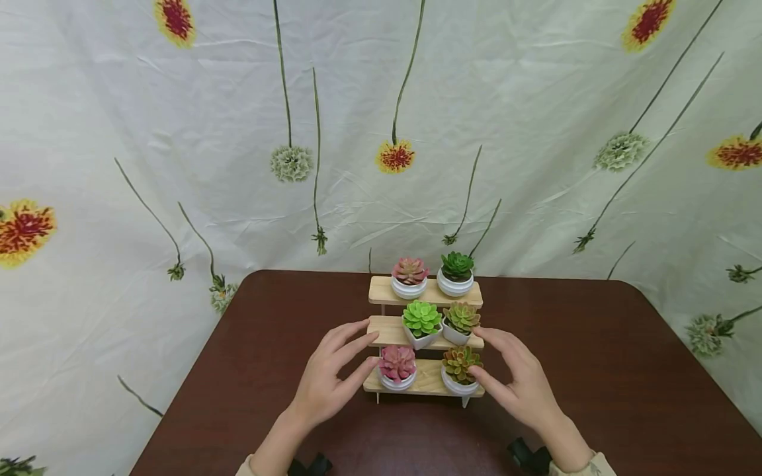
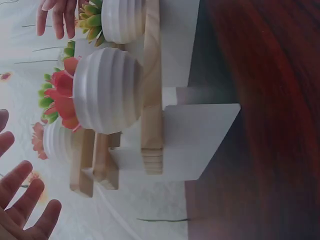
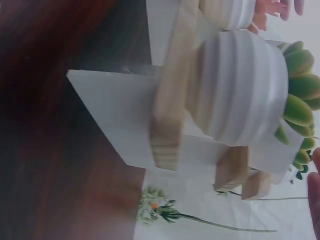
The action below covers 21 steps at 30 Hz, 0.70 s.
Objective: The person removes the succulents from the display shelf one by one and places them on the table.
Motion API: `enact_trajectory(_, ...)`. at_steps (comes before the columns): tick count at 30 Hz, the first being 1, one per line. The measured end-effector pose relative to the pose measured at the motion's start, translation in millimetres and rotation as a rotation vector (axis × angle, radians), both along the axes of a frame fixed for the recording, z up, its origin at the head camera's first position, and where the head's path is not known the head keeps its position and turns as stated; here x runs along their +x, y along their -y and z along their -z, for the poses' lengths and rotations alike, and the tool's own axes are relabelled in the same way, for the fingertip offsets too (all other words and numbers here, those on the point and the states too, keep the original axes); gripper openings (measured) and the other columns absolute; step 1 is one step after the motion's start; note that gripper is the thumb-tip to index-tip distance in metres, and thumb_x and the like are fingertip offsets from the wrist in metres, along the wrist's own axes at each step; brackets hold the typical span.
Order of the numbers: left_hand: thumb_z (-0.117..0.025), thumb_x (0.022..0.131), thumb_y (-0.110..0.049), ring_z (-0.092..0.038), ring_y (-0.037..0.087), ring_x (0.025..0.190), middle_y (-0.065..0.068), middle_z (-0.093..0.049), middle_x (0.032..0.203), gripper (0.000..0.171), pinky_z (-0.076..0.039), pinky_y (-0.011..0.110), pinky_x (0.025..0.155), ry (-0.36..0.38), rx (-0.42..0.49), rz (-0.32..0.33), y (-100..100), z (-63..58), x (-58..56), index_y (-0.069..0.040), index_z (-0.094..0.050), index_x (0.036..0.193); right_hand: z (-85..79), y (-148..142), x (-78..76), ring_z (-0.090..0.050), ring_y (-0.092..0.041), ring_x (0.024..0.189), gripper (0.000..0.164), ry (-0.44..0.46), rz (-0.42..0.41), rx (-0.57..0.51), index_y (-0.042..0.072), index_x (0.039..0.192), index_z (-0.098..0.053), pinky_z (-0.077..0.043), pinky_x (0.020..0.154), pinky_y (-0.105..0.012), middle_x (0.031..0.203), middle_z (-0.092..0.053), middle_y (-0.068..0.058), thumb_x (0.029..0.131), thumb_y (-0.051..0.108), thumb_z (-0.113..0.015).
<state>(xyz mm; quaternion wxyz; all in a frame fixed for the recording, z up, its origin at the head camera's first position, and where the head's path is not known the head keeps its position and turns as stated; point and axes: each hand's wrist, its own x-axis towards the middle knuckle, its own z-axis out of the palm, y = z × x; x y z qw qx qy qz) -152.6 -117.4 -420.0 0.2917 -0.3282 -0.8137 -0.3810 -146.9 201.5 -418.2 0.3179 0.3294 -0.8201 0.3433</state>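
Observation:
A three-tier wooden stand [image 1: 430, 375] with white side supports carries several small potted succulents, two on each shelf. At its left edge my left hand [image 1: 329, 377] has its fingers spread, nearest the pink succulent [image 1: 397, 363] on the lowest shelf; nothing is in it. On the other side, my right hand [image 1: 524, 383] has its thumb by the orange-green succulent [image 1: 461, 363] and its fingers by the olive-green succulent [image 1: 462, 317]; whether they touch cannot be told. The middle shelf also bears a bright green succulent [image 1: 422, 318]. On top are a pale pink succulent [image 1: 409, 271] and a dark green succulent [image 1: 457, 266].
The stand is on a dark brown table [image 1: 286, 311], near its far edge. Behind hangs a pale cloth [image 1: 357, 198] printed with flowers.

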Motion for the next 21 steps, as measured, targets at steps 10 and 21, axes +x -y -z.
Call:
enact_trajectory(10, -0.071, 0.083, -0.013, -0.052, 0.021, 0.113, 0.007, -0.060, 0.121, 0.030, -0.040, 0.031, 0.093, 0.111, 0.144, -0.026, -3.8, 23.4, 0.5, -0.010, -0.068, 0.113, 17.4, 9.4, 2.4, -0.056, -0.018, 0.098, 0.057, -0.037, -0.037, -0.179, -0.007, 0.115, -0.057, -0.038, 0.089, -0.014, 0.104, -0.061, -0.017, 0.088, 0.043, -0.062)
enact_trajectory(21, -0.073, 0.078, -0.001, -0.055, 0.028, 0.105, 0.013, -0.062, 0.114, 0.031, -0.040, 0.026, 0.090, 0.113, 0.180, -0.038, -3.2, 30.6, -0.1, -0.006, -0.069, 0.108, 7.2, 20.8, 17.2, -0.056, -0.020, 0.095, 0.051, -0.016, -0.051, -0.263, -0.012, 0.108, -0.056, -0.038, 0.086, -0.015, 0.098, -0.060, -0.022, 0.087, 0.033, -0.068)
